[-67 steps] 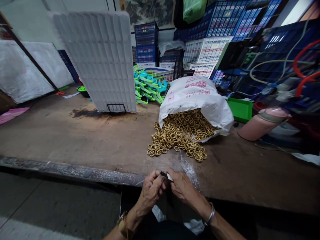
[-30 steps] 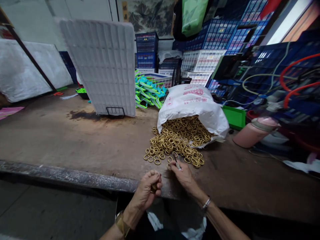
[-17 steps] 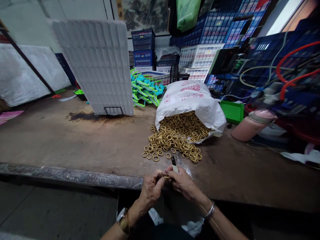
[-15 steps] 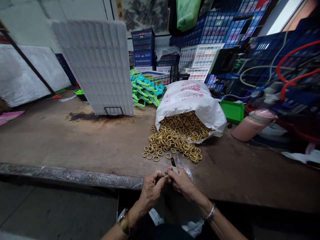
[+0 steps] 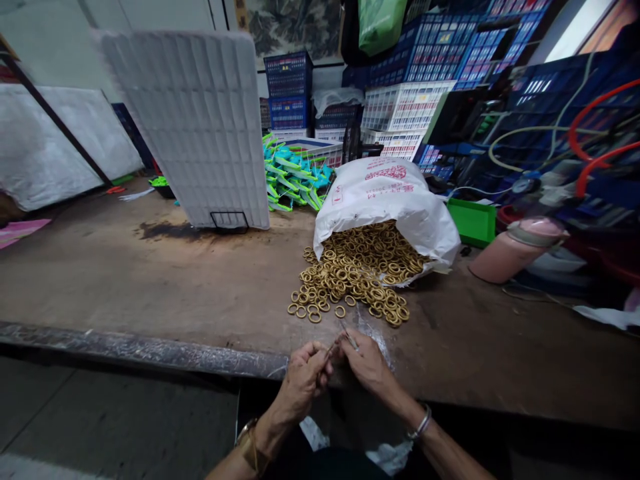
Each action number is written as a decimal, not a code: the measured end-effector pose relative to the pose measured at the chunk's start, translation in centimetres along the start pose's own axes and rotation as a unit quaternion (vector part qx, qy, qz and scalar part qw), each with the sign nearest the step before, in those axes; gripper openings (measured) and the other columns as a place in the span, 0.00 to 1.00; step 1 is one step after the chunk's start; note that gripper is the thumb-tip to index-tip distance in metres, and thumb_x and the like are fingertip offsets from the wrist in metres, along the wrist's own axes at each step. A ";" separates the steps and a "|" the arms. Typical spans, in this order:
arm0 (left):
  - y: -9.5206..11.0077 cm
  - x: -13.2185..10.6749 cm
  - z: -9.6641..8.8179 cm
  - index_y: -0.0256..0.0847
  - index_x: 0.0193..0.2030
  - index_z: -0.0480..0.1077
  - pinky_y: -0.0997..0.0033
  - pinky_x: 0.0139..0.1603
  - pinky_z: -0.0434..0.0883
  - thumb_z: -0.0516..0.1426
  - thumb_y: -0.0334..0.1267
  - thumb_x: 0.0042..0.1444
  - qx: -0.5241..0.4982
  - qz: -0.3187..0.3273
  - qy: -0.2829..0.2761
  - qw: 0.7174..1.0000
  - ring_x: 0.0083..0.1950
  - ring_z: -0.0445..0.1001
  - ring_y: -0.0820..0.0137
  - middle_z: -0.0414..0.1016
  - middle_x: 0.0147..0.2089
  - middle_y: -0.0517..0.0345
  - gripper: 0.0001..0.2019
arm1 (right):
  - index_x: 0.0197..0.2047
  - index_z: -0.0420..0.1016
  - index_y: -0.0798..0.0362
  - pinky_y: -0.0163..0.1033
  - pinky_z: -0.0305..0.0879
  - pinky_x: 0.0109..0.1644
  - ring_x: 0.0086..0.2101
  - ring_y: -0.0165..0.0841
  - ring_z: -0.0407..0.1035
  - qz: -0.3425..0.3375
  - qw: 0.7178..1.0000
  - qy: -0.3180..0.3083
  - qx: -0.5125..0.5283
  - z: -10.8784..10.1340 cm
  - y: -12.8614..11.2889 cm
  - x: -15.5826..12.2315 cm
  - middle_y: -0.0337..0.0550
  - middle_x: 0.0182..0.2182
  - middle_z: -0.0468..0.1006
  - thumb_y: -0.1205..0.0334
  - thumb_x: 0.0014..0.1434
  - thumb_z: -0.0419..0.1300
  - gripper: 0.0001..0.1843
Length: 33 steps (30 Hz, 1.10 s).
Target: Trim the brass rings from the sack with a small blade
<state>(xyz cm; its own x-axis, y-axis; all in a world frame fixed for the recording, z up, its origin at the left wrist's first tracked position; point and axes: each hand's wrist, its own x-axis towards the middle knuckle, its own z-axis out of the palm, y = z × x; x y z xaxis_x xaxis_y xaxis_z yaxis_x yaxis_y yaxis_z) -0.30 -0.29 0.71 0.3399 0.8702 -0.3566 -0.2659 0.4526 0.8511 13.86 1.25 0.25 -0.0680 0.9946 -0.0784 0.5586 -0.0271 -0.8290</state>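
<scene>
The left hand (image 5: 306, 373) was closed, with its thumb and fingertips pinching what looked like one gold-coloured ring (image 5: 331, 349), seen nearly on its edge. The right hand (image 5: 367, 363) was also closed, around a slim tool (image 5: 351, 340), which pointed up and away from the person. The right fingertips came close to the ring, but whether they touched it could not be told.

The ring was at the near edge of the table (image 5: 225, 280), just in front of the pile of rings (image 5: 345, 275) that spread out from the mouth of the white bag (image 5: 375, 193). Such a ring would probably be light and stiff, not fragile, and perhaps a little slippery because of its smooth round surface; if it was metal or plastic was not clear. The best hold seemed to be a pinch on opposite faces of its band, leaving part of the rim free.

Both forearms came from below and leaned inward, so that the hands met almost fingertip to fingertip. The left wrist carried a gold-coloured band (image 5: 255, 455), and the right wrist a silvery bracelet (image 5: 423, 423).
</scene>
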 end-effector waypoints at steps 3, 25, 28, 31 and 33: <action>0.4 0.0 0.2 0.38 0.27 0.61 0.81 0.13 0.45 0.55 0.51 0.47 0.016 0.011 0.018 1.000 0.14 0.50 0.84 0.60 0.19 0.67 0.16 | 0.26 0.62 0.52 0.32 0.48 0.26 0.21 0.27 0.57 -0.071 0.990 -0.029 -0.118 0.0 0.7 -0.4 0.35 0.19 0.65 0.69 0.48 0.46 0.07; 0.4 -1.7 -0.7 0.37 0.29 0.61 0.82 0.14 0.45 0.56 0.47 0.49 -0.135 -0.035 -0.058 0.988 0.17 0.55 0.84 0.66 0.27 0.62 0.13 | 0.38 0.63 0.55 0.34 0.45 0.27 0.25 0.30 0.64 -0.098 0.939 0.008 -0.331 0.1 0.4 3.2 0.42 0.26 0.72 0.71 0.52 0.46 0.10; 0.0 -1.3 -1.6 0.36 0.26 0.60 0.83 0.14 0.45 0.56 0.46 0.49 -0.192 -0.047 -0.029 0.980 0.17 0.55 0.84 0.67 0.30 0.58 0.14 | 0.37 0.63 0.53 0.34 0.47 0.29 0.29 0.30 0.65 -0.099 0.940 0.042 -0.323 1.5 -0.5 4.3 0.42 0.30 0.73 0.67 0.55 0.46 0.07; -0.1 -1.1 -2.3 0.36 0.27 0.60 0.84 0.14 0.45 0.57 0.43 0.49 -0.231 -0.047 -0.005 0.972 0.17 0.54 0.85 0.67 0.28 0.58 0.12 | 0.38 0.62 0.51 0.34 0.46 0.29 0.31 0.32 0.66 -0.075 0.938 0.055 -0.334 2.8 -1.3 5.1 0.41 0.32 0.73 0.61 0.57 0.47 0.07; 0.0 -1.0 -2.6 0.37 0.30 0.61 0.84 0.13 0.44 0.57 0.41 0.49 -0.256 -0.046 -0.005 0.966 0.16 0.53 0.85 0.67 0.27 0.60 0.10 | 0.38 0.62 0.51 0.34 0.46 0.29 0.31 0.32 0.66 -0.061 0.936 0.059 -0.340 3.2 -1.5 5.5 0.41 0.33 0.73 0.61 0.57 0.48 0.06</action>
<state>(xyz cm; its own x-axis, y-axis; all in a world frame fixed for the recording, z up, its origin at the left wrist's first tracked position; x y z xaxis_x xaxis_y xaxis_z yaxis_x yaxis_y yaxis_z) -2.99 -0.66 0.02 0.3912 0.8207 -0.4164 -0.6439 0.5674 0.5134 9.98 6.42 -0.70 -0.0967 0.9913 0.0896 0.9527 0.1182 -0.2798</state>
